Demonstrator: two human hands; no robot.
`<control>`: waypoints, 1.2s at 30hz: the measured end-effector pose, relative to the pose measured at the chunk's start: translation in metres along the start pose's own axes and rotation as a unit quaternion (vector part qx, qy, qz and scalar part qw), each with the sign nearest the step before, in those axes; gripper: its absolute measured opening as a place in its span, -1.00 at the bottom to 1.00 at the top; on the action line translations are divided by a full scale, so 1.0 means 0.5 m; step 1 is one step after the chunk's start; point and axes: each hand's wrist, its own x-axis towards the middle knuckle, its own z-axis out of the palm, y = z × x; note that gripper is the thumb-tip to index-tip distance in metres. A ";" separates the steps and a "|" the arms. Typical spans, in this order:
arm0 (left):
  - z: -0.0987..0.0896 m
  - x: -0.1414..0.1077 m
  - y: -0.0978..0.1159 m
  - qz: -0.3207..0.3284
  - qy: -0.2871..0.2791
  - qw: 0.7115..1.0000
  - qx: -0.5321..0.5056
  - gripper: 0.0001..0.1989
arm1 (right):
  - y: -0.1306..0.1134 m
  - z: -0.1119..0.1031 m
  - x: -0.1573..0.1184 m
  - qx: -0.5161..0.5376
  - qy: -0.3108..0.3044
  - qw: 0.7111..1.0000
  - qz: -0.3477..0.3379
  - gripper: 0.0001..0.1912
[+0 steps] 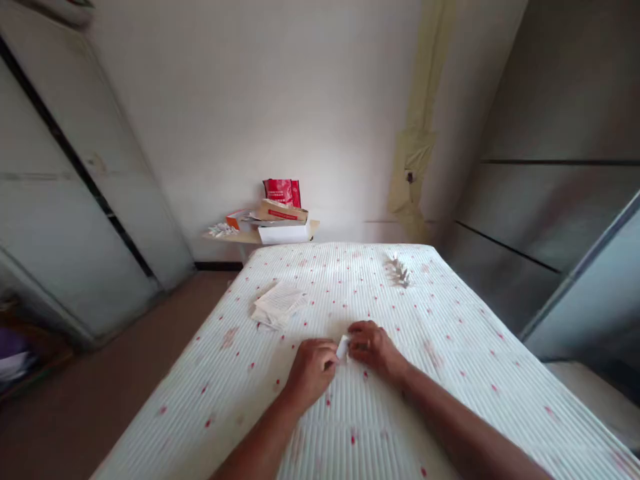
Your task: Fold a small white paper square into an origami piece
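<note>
Between my hands is a small folded piece of white paper (343,347), just above or on the bed's striped, red-dotted cover. My left hand (314,365) pinches its left edge, fingers curled. On the other side my right hand (373,345) grips it with bent fingers, which hide part of the paper. A loose stack of printed paper sheets (278,303) lies ahead and to the left. Farther off on the right, a row of small folded white paper pieces (399,270) rests on the cover.
The bed (350,433) fills the middle. Behind its far left corner, a small table (245,237) bears a white box (284,233), a red bag (281,192) and a pile of small white pieces (223,230). Cabinets (65,200) stand on the left, dark panels (550,207) on the right.
</note>
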 end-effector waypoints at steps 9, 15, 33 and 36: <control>0.002 -0.007 -0.003 -0.030 0.020 0.999 -0.018 -0.76 | 0.012 -0.008 0.014 0.020 -0.033 0.999 -0.026 -0.91; 0.005 -0.008 -0.008 -0.038 0.018 0.999 -0.020 -0.77 | 0.006 -0.008 0.015 0.016 -0.037 0.999 -0.026 -0.92; -0.016 0.001 0.026 -0.038 -0.027 0.998 0.029 -0.61 | 0.017 0.000 0.013 0.060 -0.021 0.998 0.004 -0.94; -0.020 0.002 0.032 -0.034 -0.032 0.998 0.038 -0.60 | 0.026 -0.011 0.010 0.100 -0.046 0.994 -0.001 -0.93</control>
